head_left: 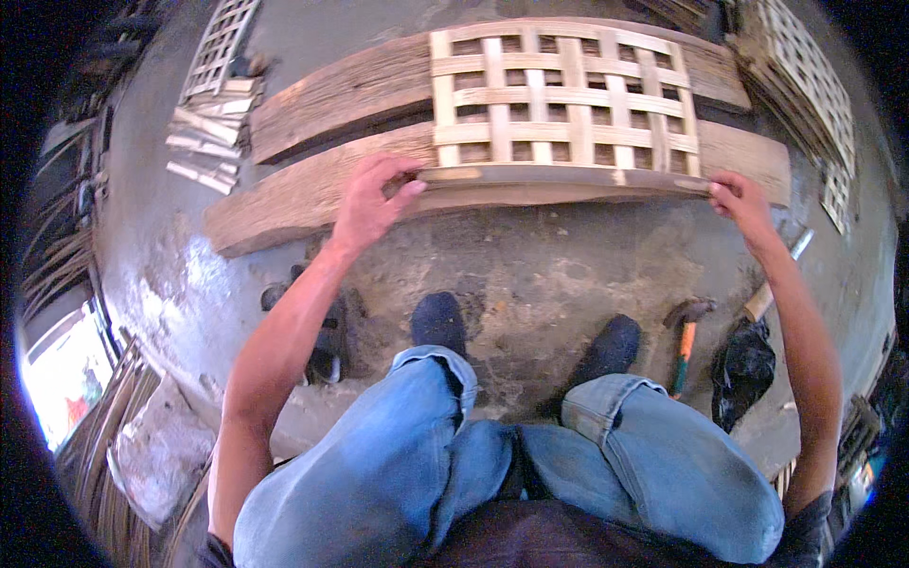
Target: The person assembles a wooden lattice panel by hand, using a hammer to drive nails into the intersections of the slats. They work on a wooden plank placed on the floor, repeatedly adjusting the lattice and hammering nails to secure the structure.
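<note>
A woven lattice panel of pale flat strips (536, 97) lies across two thick wooden planks (331, 161). Along its near edge runs a long brownish strip (568, 175), which looks like split bamboo. My left hand (371, 199) pinches the strip's left end between thumb and fingers, just past the panel's corner. At the other end, my right hand (740, 204) has its fingers closed on the strip's tip. The strip lies level, touching or almost touching the panel's near edge; I cannot tell which.
A hammer (686, 343) and a black plastic bag (743, 372) lie by my right foot. More lattice panels (814, 80) are stacked at the far right. Cut pale strips (210, 133) lie at the far left. Long thin strips (106, 473) lean at the lower left.
</note>
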Action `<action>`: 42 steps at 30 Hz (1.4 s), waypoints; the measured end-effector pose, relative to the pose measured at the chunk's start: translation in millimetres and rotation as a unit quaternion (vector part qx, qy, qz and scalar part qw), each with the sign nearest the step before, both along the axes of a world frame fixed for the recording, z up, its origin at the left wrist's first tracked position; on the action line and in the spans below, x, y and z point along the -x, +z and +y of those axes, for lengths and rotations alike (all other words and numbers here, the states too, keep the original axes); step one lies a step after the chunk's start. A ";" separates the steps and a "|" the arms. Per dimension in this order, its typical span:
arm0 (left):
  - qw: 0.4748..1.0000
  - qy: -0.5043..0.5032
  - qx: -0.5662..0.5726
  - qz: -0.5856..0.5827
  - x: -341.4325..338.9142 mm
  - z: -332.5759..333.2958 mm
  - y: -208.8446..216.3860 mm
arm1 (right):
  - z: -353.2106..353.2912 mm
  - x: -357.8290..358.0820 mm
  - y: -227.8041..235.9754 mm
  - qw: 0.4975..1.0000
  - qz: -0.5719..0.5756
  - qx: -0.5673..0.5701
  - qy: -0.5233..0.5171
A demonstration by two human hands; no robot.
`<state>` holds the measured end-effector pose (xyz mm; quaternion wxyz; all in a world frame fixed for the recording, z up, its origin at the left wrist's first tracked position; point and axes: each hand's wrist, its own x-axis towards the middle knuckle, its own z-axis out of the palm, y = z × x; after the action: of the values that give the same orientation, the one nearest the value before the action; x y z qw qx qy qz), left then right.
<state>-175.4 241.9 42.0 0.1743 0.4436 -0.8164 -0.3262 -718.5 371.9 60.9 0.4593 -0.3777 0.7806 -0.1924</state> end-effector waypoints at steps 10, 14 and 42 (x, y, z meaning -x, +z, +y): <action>1.000 0.008 -0.004 0.013 -6.4 3.3 2.3 | 0.9 2.1 -10.7 0.998 -0.045 0.022 -0.039; 1.000 0.013 -0.021 -0.006 -3.0 3.0 5.0 | 1.5 5.0 -12.7 0.997 -0.057 0.024 -0.041; 1.000 0.014 -0.010 0.013 -0.3 4.2 -5.9 | -0.2 -1.2 -8.2 0.998 -0.046 0.036 -0.023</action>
<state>-175.1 246.1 36.2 0.1855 0.4523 -0.8044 -0.3375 -717.3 371.7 52.8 0.4766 -0.3667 0.7596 -0.2476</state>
